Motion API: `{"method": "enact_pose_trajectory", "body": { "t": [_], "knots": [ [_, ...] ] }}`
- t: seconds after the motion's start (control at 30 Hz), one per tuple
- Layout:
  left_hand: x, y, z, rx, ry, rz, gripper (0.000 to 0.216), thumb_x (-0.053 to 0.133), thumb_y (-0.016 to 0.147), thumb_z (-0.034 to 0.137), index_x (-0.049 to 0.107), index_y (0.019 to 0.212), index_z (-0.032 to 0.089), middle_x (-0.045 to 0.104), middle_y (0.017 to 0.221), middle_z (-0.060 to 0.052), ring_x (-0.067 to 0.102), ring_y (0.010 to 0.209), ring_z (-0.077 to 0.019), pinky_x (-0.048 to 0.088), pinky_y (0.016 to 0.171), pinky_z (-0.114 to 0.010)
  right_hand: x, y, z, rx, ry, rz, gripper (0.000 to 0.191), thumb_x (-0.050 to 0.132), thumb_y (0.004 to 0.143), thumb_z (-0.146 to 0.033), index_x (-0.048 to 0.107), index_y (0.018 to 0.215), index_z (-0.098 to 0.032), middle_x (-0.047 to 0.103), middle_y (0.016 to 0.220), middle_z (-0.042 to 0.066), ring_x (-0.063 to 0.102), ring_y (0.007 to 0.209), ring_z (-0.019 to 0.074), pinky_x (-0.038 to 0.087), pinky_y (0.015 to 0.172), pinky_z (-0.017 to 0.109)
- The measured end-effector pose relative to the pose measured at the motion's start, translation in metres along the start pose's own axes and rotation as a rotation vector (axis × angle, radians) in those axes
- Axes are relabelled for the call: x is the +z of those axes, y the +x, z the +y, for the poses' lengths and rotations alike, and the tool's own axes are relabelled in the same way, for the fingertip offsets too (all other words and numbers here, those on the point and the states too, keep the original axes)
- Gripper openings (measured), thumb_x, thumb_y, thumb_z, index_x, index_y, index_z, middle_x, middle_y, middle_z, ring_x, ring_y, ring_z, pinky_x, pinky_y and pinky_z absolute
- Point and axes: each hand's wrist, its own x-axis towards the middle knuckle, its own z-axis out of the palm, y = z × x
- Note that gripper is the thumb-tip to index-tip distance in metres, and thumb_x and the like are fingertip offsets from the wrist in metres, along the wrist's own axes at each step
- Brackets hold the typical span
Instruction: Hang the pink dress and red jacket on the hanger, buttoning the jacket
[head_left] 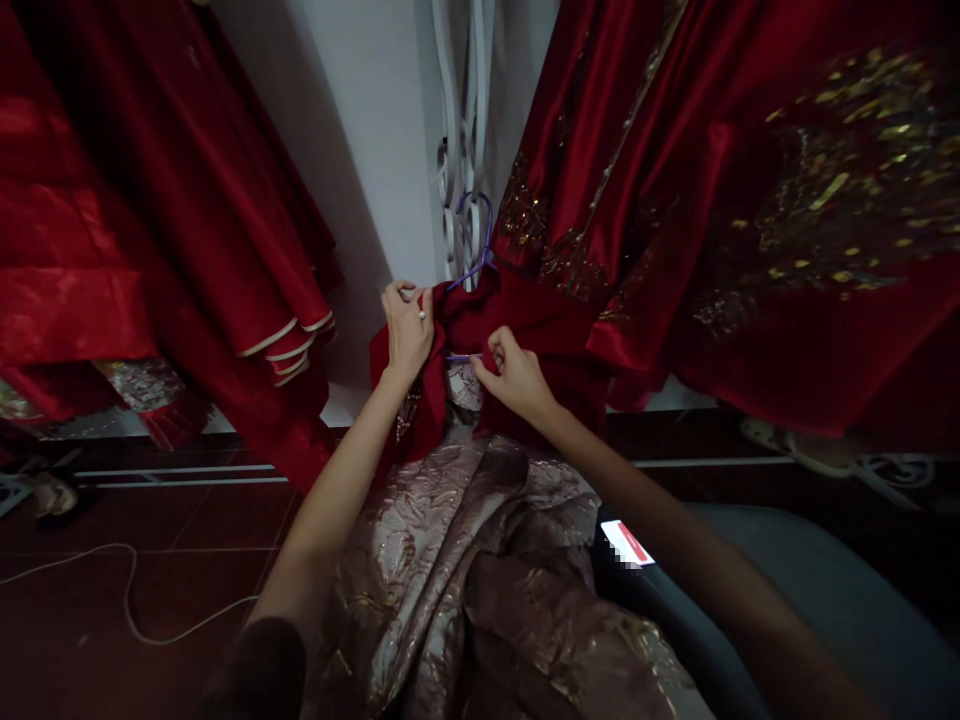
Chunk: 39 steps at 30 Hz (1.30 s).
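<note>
A dark red garment (525, 310) hangs on a thin purple hanger (491, 222) hooked at the white scrolled metalwork. My left hand (409, 328), with a pearl ring on one finger, is closed on the garment's left shoulder edge. My right hand (519, 378) pinches the edge of the front opening on the right. Between my hands the hanger's lower bar shows in the opening. Beaded trim decorates the garment below my left hand. Beneath it, shiny grey-pink brocade cloth (450, 530) lies in folds.
Red satin garments hang on the left (225, 200) and a sequinned red garment (840, 220) on the right. White metalwork (448, 130) stands against the wall. A lit phone screen (624, 545) lies below my right forearm, near a grey seat (810, 580). A pale cable (131, 590) crosses the tiled floor.
</note>
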Motion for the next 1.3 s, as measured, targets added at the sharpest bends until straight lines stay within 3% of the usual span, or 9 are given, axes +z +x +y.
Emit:
{"method": "enact_pose_trajectory", "body": {
  "t": [0.1, 0.17, 0.23, 0.33, 0.43, 0.6, 0.73, 1.0, 1.3],
  "knots": [
    [-0.002, -0.027, 0.004, -0.116, -0.218, 0.207, 0.039, 0.028, 0.094, 0.041, 0.058, 0.091, 0.016, 0.06, 0.092, -0.008, 0.057, 0.089, -0.0157, 0.041, 0.084, -0.029, -0.003, -0.013, 0.013, -0.005, 0.109, 0.113, 0.018, 0.053, 0.074, -0.028, 0.039, 0.085, -0.023, 0.045, 0.067, -0.003, 0.044, 0.055, 0.0113, 0.036, 0.055, 0.023],
    [0.002, -0.047, 0.015, -0.178, -0.378, 0.241, 0.027, 0.04, 0.091, 0.038, 0.057, 0.092, 0.017, 0.06, 0.082, -0.003, 0.058, 0.078, -0.0125, 0.042, 0.076, -0.024, 0.0, -0.018, 0.015, -0.049, 0.188, 0.11, 0.018, 0.053, 0.071, -0.02, 0.04, 0.084, -0.022, 0.046, 0.07, -0.003, 0.045, 0.058, 0.0101, 0.037, 0.056, 0.021],
    [0.011, -0.065, 0.027, -0.185, -0.513, 0.147, 0.015, 0.055, 0.082, 0.029, 0.056, 0.092, 0.018, 0.059, 0.076, 0.001, 0.056, 0.07, -0.0099, 0.042, 0.068, -0.02, 0.004, -0.02, 0.015, -0.085, 0.275, 0.05, 0.019, 0.053, 0.069, -0.017, 0.042, 0.084, -0.022, 0.047, 0.073, -0.003, 0.046, 0.061, 0.0093, 0.038, 0.057, 0.02],
    [0.025, -0.079, 0.038, -0.138, -0.641, -0.141, 0.018, 0.059, 0.071, 0.013, 0.057, 0.088, 0.017, 0.061, 0.074, 0.002, 0.057, 0.066, -0.0087, 0.043, 0.064, -0.018, 0.012, -0.021, 0.017, -0.08, 0.39, -0.009, 0.019, 0.053, 0.068, -0.015, 0.043, 0.083, -0.021, 0.048, 0.076, -0.003, 0.046, 0.062, 0.0085, 0.039, 0.056, 0.02],
    [0.027, -0.084, 0.038, -0.101, -0.641, -0.24, 0.029, 0.057, 0.068, 0.006, 0.057, 0.095, 0.018, 0.064, 0.086, 0.0, 0.06, 0.077, -0.0107, 0.046, 0.073, -0.021, 0.019, -0.024, 0.027, -0.025, 0.5, 0.021, 0.019, 0.055, 0.069, -0.016, 0.043, 0.084, -0.021, 0.048, 0.079, -0.002, 0.049, 0.067, 0.0089, 0.041, 0.058, 0.019],
    [0.018, -0.096, 0.036, -0.016, -0.528, -0.223, 0.043, 0.055, 0.075, 0.009, 0.054, 0.117, 0.022, 0.061, 0.106, -0.005, 0.058, 0.099, -0.0156, 0.044, 0.09, -0.029, 0.019, -0.032, 0.038, 0.013, 0.678, -0.003, 0.027, 0.061, 0.071, -0.022, 0.045, 0.093, -0.023, 0.052, 0.092, 0.001, 0.054, 0.083, 0.0111, 0.047, 0.069, 0.022],
    [0.018, -0.104, 0.034, -0.065, -0.509, -0.177, 0.046, 0.053, 0.078, 0.01, 0.047, 0.122, 0.023, 0.061, 0.107, -0.005, 0.059, 0.096, -0.0147, 0.044, 0.09, -0.03, 0.009, -0.033, 0.038, 0.048, 0.712, -0.061, 0.03, 0.063, 0.074, -0.029, 0.05, 0.1, -0.022, 0.056, 0.103, 0.004, 0.056, 0.09, 0.0131, 0.05, 0.076, 0.026],
    [0.015, -0.107, 0.034, -0.117, -0.576, -0.117, 0.021, 0.056, 0.08, 0.019, 0.048, 0.099, 0.021, 0.061, 0.093, -0.002, 0.061, 0.089, -0.0132, 0.046, 0.083, -0.027, -0.009, -0.028, 0.034, 0.07, 0.675, -0.031, 0.026, 0.066, 0.076, -0.035, 0.058, 0.095, -0.02, 0.062, 0.095, 0.004, 0.059, 0.087, 0.0138, 0.05, 0.081, 0.029],
    [0.012, -0.109, 0.036, -0.125, -0.498, -0.129, 0.015, 0.056, 0.08, 0.019, 0.051, 0.094, 0.022, 0.063, 0.091, -0.001, 0.062, 0.085, -0.0137, 0.046, 0.079, -0.026, -0.01, -0.029, 0.028, 0.06, 0.614, -0.01, 0.027, 0.065, 0.075, -0.038, 0.06, 0.094, -0.02, 0.063, 0.097, 0.005, 0.06, 0.087, 0.015, 0.053, 0.079, 0.03]
  ]
}}
